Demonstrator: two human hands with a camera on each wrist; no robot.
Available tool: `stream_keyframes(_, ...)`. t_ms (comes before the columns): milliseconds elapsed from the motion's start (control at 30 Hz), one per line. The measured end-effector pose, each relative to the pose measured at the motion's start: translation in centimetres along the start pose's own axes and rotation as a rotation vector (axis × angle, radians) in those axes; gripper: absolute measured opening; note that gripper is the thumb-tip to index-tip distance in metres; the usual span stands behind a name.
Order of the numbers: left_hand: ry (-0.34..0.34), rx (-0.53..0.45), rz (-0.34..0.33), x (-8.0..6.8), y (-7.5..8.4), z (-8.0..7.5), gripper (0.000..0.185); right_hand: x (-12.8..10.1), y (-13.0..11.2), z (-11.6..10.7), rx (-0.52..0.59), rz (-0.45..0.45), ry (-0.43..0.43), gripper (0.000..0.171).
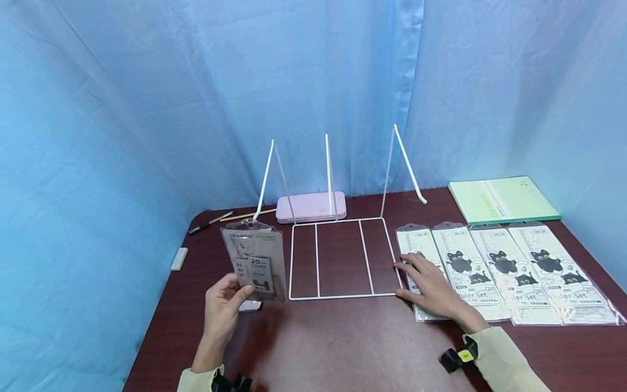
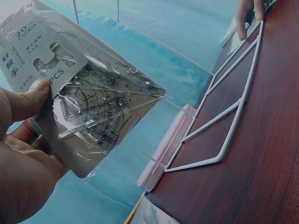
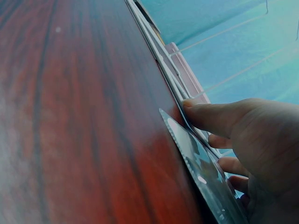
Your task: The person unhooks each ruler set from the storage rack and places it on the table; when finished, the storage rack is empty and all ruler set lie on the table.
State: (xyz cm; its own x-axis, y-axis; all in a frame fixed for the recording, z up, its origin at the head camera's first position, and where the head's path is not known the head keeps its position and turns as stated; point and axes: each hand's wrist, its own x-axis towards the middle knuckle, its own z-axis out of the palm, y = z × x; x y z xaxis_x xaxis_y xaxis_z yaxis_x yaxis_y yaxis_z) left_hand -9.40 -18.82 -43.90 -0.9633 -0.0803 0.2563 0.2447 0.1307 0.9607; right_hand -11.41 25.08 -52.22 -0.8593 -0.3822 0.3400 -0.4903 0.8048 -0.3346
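My left hand (image 1: 224,305) pinches a clear-packed ruler set (image 1: 258,245) between thumb and fingers. The pack stands upright, its top tab at the tip of the left hook of a white wire rack (image 1: 343,296); whether the hook passes through the hole I cannot tell. In the left wrist view, transparent rulers and a protractor (image 2: 103,93) show inside the pack, beside a grey card. My right hand (image 1: 431,288) rests at the rack's right side, thumb (image 3: 205,114) and fingertips touching the base wire. Its palm lies over the nearest of several ruler-set packs (image 1: 460,261).
Behind the rack lies a pink case (image 1: 311,206). A pencil (image 1: 240,216), a black pen (image 1: 210,222) and a white eraser (image 1: 179,259) lie at the left. A green notebook (image 1: 502,198) is at the back right. Blue curtains (image 1: 294,81) surround the table.
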Motion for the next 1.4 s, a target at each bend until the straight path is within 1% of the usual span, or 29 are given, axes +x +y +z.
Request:
stream_keyframes(133, -0.015, -0.088, 0.054, -0.1, 0.0, -0.4, 0.02, 0.0, 0.1, 0.1, 0.002, -0.004, 0.003, 0.059)
stream_keyframes(267, -0.029, -0.227, 0.109, 0.0, 0.1, -1.2, 0.03, 0.0, 0.1, 0.0, 0.006, -0.006, 0.005, 0.059)
stream_keyframes(367, -0.018, -0.315, 0.126, 0.2, 0.2, -2.0, 0.033, 0.0, 0.0, 0.0, 0.006, -0.005, 0.006, 0.059)
stream_keyframes(467, 0.007, -0.382, 0.132, 0.3, 0.3, -2.8, 0.032, 0.0, -0.1, -0.1, 0.007, 0.002, 0.003, 0.059)
stream_keyframes(600, 0.028, -0.441, 0.147, 0.5, 0.2, -4.1, 0.03, 0.0, -0.1, -0.1, 0.01, 0.011, -0.005, 0.059)
stream_keyframes(667, 0.021, -0.475, 0.157, 0.6, 0.0, -4.9, 0.031, 0.0, -0.1, 0.0, 0.009, 0.012, -0.006, 0.059)
stream_keyframes(767, 0.027, -0.506, 0.144, 0.9, -0.4, -6.0, 0.033, 0.0, 0.0, 0.0, 0.006, 0.01, -0.005, 0.059)
stream_keyframes(800, 0.038, -0.51, 0.132, 1.0, -0.5, -6.3, 0.034, 0.0, 0.0, 0.0, 0.005, 0.009, -0.005, 0.059)
stream_keyframes(867, 0.068, -0.495, 0.087, 1.2, -0.9, -7.0, 0.035, 0.0, -0.1, 0.0, 0.001, 0.01, -0.007, 0.059)
stream_keyframes(1000, 0.12, -0.403, -0.031, 2.0, -1.8, -8.3, 0.034, 0.0, -0.1, -0.1, -0.003, 0.01, -0.005, 0.059)
stream_keyframes(1200, 0.129, -0.256, -0.233, 3.4, -3.2, -10.1, 0.032, 0.0, 0.0, -0.1, -0.009, 0.003, 0.003, 0.059)
stream_keyframes(1267, 0.13, -0.194, -0.3, 3.9, -3.7, -10.5, 0.032, 0.0, 0.0, 0.0, -0.009, 0.001, 0.004, 0.059)
stream_keyframes(1400, 0.139, -0.05, -0.429, 5.1, -4.5, -11.1, 0.039, 0.0, 0.0, 0.0, -0.006, 0.004, 0.001, 0.058)
